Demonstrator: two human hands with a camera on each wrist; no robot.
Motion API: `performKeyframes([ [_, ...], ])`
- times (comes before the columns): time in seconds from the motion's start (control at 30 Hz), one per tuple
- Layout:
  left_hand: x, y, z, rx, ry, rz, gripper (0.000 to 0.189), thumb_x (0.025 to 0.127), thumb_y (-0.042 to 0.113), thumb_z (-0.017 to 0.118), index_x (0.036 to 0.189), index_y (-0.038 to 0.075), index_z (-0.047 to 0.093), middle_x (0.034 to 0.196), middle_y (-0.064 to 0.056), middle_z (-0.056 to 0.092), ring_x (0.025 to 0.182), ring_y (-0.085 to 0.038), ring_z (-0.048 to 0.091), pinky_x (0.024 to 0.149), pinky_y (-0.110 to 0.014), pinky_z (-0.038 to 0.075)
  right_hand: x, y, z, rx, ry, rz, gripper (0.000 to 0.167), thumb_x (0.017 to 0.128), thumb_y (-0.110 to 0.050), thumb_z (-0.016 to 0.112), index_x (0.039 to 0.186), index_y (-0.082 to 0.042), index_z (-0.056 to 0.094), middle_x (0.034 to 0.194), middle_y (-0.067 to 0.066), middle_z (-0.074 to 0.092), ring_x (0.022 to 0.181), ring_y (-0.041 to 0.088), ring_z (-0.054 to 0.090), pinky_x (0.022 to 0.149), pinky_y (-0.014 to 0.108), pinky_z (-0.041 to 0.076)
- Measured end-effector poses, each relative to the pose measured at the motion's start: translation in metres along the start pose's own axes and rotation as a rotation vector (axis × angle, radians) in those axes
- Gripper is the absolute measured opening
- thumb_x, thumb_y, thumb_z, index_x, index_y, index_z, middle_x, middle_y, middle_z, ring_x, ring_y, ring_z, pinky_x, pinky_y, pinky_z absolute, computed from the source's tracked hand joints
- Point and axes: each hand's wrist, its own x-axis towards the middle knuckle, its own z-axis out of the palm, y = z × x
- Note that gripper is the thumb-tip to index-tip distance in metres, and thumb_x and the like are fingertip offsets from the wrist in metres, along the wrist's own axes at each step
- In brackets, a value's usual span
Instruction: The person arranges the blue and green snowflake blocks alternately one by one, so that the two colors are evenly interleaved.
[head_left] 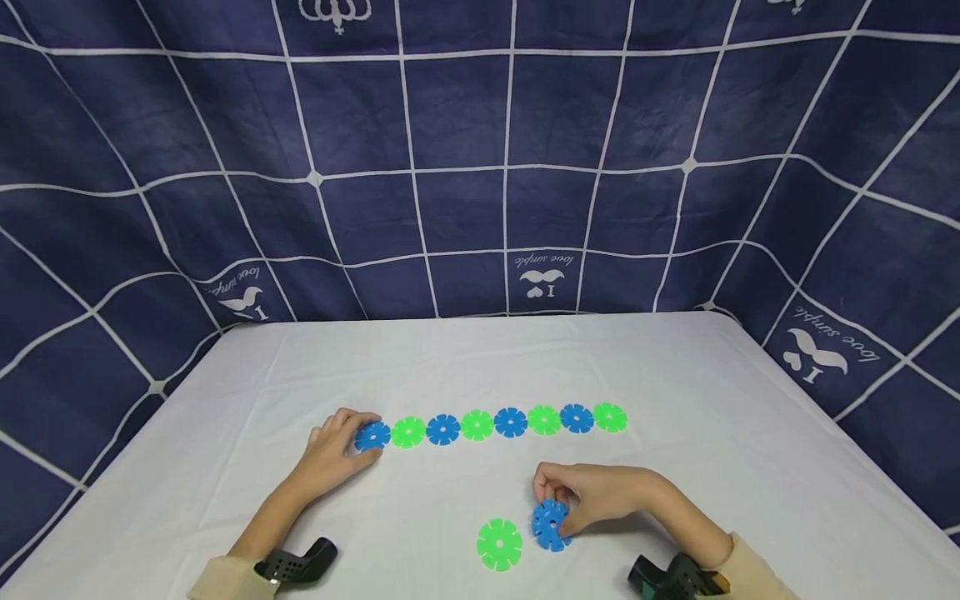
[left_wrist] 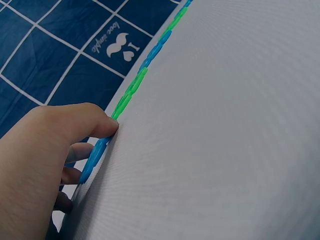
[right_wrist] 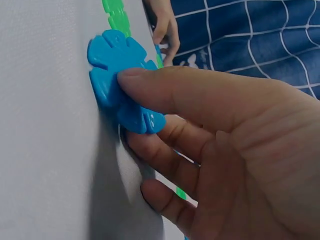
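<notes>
A row of notched plastic discs, blue and green in turn, lies across the white table in the head view. At its left end my left hand (head_left: 335, 452) holds a blue disc (head_left: 372, 436) between thumb and fingers at its edges. That blue disc (left_wrist: 95, 159) lies flat beside a green disc (left_wrist: 130, 93) in the left wrist view. Nearer the front, my right hand (head_left: 600, 498) pinches another blue notched disc (head_left: 550, 525). In the right wrist view this disc (right_wrist: 107, 85) is tilted, with the thumb on its face. Left of it lies a loose green disc (head_left: 498, 545).
The row continues right to a green disc (head_left: 610, 417) at its far end. White cloth covers the table (head_left: 420, 358). A dark blue curtain (head_left: 465, 208) with white lines hangs behind and at both sides. Each wrist wears a black device (head_left: 296, 564).
</notes>
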Motion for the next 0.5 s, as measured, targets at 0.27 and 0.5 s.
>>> performKeyframes([
  [0.27,-0.001,0.000,-0.002,0.003,-0.003,0.000,0.047,0.076,0.029,0.065,0.118,0.013,0.056,0.111,-0.008,0.051,0.103,-0.025,0.046,0.072,-0.032,0.024,-0.004,0.010,-0.012,0.182,0.004,-0.016,0.028,0.082,-0.010,0.061,0.105,-0.006,0.047,0.084,-0.005,0.053,0.059,0.000,0.039,0.059,0.014,0.036],
  [0.5,0.000,0.000,0.000,0.005,-0.005,-0.003,0.047,0.076,0.030,0.065,0.118,0.013,0.056,0.111,-0.008,0.050,0.102,-0.024,0.045,0.071,-0.032,0.024,-0.015,0.019,-0.029,0.214,0.091,-0.003,0.031,0.083,-0.010,0.060,0.110,-0.002,0.046,0.093,0.003,0.054,0.066,0.002,0.045,0.063,0.017,0.040],
])
